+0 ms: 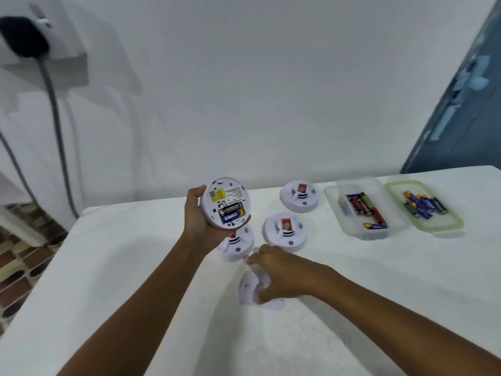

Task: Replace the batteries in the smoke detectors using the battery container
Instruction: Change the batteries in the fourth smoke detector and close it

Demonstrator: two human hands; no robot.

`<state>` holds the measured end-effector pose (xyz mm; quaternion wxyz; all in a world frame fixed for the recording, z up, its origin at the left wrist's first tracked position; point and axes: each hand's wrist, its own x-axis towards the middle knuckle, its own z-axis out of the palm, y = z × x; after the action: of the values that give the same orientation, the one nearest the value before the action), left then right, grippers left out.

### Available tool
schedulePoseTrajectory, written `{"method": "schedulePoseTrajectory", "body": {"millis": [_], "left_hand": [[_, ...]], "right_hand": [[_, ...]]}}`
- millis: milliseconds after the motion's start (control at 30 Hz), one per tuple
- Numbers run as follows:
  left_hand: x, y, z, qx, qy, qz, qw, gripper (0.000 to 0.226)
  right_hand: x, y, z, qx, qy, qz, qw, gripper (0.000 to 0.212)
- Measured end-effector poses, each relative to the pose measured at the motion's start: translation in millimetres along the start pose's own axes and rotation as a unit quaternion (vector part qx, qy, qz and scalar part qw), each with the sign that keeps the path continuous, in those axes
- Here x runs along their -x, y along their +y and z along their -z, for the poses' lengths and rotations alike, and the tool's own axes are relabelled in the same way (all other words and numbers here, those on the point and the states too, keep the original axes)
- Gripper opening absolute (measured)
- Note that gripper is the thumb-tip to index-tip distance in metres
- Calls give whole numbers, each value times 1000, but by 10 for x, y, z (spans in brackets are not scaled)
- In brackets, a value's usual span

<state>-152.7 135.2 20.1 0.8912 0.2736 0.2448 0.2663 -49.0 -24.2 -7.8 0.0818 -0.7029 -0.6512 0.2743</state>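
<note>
The left hand [195,213] grips a round white detector [225,203], batteries exposed; the right hand [276,272] clasps a white plastic cover [249,290].

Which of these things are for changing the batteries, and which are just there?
For the job:
- held smoke detector, in the left hand
- white base piece, under the right hand
- three more detectors on the table
- battery container
- container lid with batteries

Just there:
- black plug and cable on the wall
- blue door
</note>
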Motion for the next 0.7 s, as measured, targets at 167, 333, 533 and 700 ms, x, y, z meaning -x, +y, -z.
{"method": "schedulePoseTrajectory", "body": {"millis": [167,333,533,700], "left_hand": [[-248,-157,-302,6,-24,29,999,58],[-504,-600,-830,17,-68,20,997,51],[-783,-1440,-1651,23,-54,-8,998,59],[-913,-2150,-2235,85,-16,-1,996,54]], "right_hand": [[171,318,353,-97,106,22,989,58],[555,1017,730,-234,251,21,939,39],[1042,1957,1027,-387,340,-3,857,22],[1403,2495,1168,-471,368,-41,800,27]]}}
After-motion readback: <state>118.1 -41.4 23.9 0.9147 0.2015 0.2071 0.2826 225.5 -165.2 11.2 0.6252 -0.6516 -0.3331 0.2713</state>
